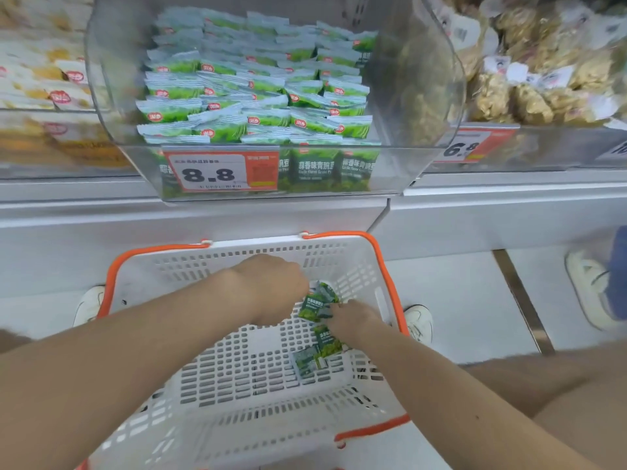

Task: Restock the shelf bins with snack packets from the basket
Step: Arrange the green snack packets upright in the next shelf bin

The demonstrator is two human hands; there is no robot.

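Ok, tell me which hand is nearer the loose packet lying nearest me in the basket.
Right. The right hand is just beyond that packet, to its right; the left hand is farther off, up and to its left, by the bunched packets.

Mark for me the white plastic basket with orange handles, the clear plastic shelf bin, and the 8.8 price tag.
white plastic basket (190,262): head view, far slotted wall.
clear plastic shelf bin (417,96): head view, right side wall.
8.8 price tag (208,174): head view, printed digits.
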